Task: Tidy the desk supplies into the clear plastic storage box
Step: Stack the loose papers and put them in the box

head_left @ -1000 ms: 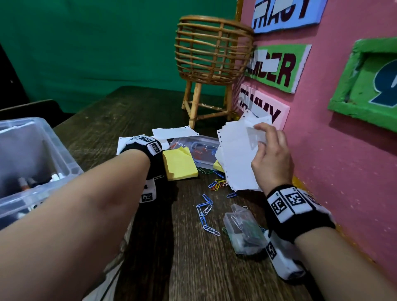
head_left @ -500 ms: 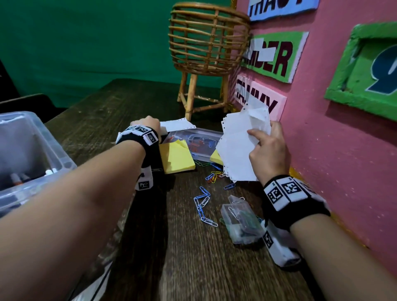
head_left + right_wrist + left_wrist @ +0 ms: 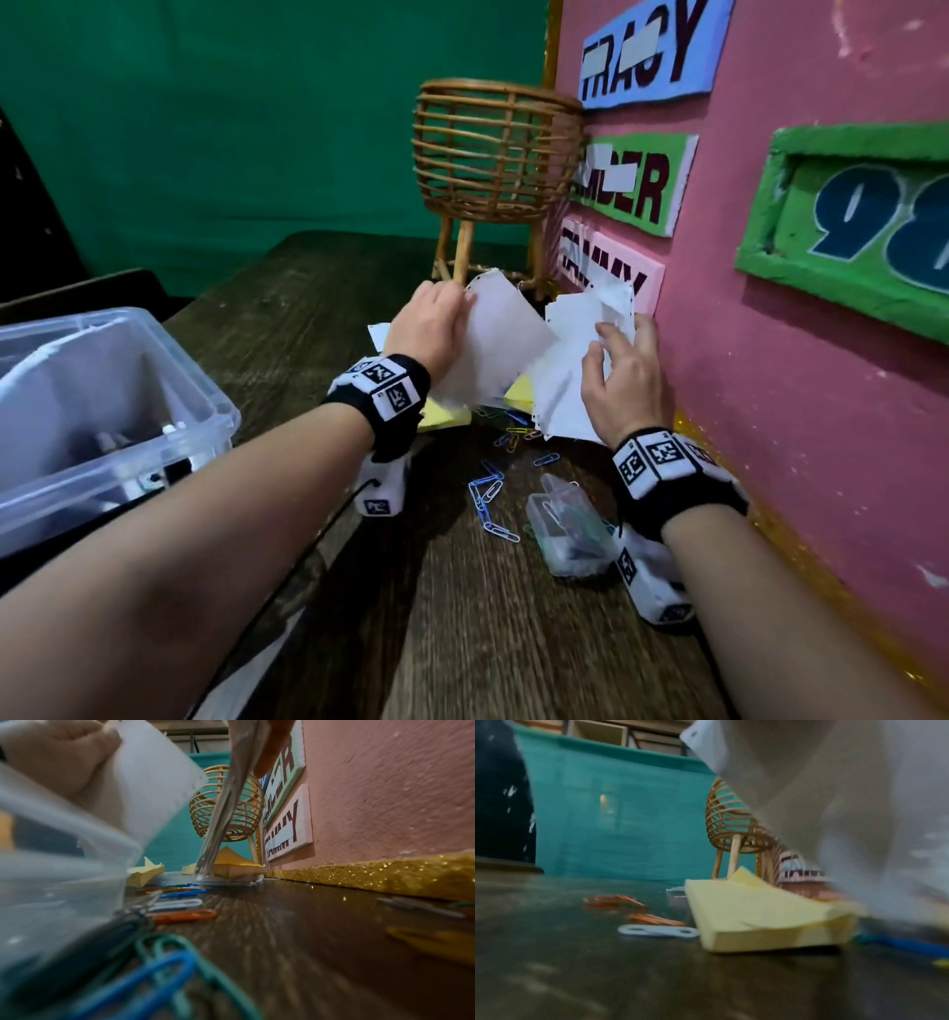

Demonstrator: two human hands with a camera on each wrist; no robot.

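My right hand [image 3: 619, 360] grips a stack of white punched paper sheets [image 3: 565, 390] upright near the pink wall; the stack's edge [image 3: 226, 801] shows in the right wrist view. My left hand [image 3: 436, 324] holds another white sheet [image 3: 503, 349] lifted off the desk, and it fills the right of the left wrist view as blurred white paper [image 3: 847, 801]. A yellow sticky-note pad [image 3: 757, 912] lies under the sheets. Loose coloured paper clips [image 3: 493, 493] are scattered on the wooden desk [image 3: 462, 642]. The clear plastic storage box [image 3: 92, 411] stands at the left with markers inside.
A small clear clip case [image 3: 570, 529] lies near my right wrist. A rattan basket stand [image 3: 493, 169] sits at the back against the pink wall [image 3: 770, 385] with name signs. A green curtain [image 3: 231, 128] hangs behind. A second yellow pad [image 3: 236, 866] lies on a clear lid.
My left hand has lifted a white sheet off the desk and brought it toward the stack in my right hand. The right hand has lowered the stack slightly.
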